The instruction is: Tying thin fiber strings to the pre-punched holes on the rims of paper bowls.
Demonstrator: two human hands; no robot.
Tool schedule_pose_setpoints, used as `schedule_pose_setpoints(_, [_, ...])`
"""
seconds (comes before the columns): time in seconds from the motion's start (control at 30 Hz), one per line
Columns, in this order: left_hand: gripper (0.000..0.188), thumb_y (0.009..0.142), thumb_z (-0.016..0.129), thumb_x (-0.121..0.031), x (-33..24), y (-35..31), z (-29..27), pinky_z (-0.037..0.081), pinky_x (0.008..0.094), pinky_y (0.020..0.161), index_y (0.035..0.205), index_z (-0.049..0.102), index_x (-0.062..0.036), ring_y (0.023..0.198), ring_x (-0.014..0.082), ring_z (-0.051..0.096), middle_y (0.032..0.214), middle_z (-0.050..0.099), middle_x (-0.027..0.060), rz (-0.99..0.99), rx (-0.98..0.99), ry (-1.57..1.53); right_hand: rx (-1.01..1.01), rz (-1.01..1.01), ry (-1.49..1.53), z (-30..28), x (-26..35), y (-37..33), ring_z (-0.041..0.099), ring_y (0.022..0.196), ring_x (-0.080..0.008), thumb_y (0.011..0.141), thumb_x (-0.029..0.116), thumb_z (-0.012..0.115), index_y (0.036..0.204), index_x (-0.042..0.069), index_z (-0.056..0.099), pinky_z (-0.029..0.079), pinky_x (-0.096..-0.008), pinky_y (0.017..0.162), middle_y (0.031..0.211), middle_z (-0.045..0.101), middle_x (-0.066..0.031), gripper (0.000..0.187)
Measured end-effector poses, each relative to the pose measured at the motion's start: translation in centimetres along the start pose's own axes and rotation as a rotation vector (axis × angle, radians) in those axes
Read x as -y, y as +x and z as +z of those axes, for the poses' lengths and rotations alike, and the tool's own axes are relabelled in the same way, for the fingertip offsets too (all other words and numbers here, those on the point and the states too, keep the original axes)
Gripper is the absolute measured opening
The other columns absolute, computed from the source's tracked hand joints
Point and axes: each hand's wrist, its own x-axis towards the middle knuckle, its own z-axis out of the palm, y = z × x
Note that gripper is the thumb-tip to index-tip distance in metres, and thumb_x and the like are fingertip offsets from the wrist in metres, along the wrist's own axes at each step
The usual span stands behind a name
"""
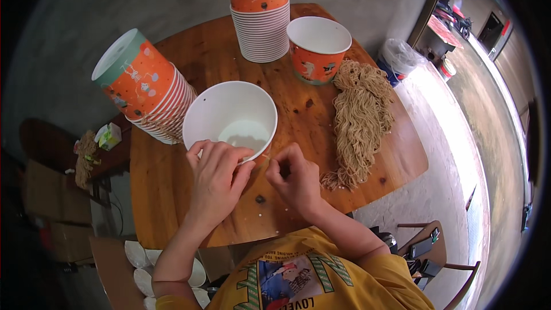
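A large paper bucket (201, 116), white inside with a small hole near its far rim, stands on the wooden table in front of me. My left hand (217, 175) is closed on its near rim, with fingers inside the wall and the thumb at the edge. Just right of the bucket, my right hand (294, 177) is held in a pinch; whatever is between its fingertips is too small to make out. A thick bundle of tan cord (363, 120) lies on the table to the right of that hand.
A leaning stack of orange and green paper buckets (140, 77) sits at left, cords hanging along its rims. Another stack (259, 28) rises at the back beside a single bucket (315, 60). The wooden table (396, 163) has a rounded edge. A chair (430, 247) stands lower right.
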Motion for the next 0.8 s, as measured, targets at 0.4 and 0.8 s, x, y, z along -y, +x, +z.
schedule_pose_setpoints(0.4, [0.019,0.084,0.067,-0.012,-0.6,0.5,-0.2,0.034,0.0393,0.091,0.102,0.062,-0.0091,0.079,0.0218,0.056,0.084,0.057,0.0048,-0.051,0.029,-0.076,-0.057,-0.022,0.027,0.7,-0.3,0.6,0.059,0.051,-0.0125,0.081,0.006,0.067,0.084,0.006,0.049,0.048,-0.0274,0.051,0.06,0.058,-0.0067,0.019])
schedule_pose_setpoints(0.8, [0.017,0.092,0.054,-0.017,2.0,5.4,-1.4,0.048,0.035,0.073,0.1,0.06,-0.0034,0.081,0.0284,0.062,0.09,0.064,0.0128,-0.351,0.688,-0.477,0.041,0.009,-0.009,0.5,-0.3,1.0,0.065,0.056,-0.0288,0.081,0.011,0.066,0.089,0.007,0.049,0.051,-0.0392,0.051,0.064,0.062,-0.01,0.02])
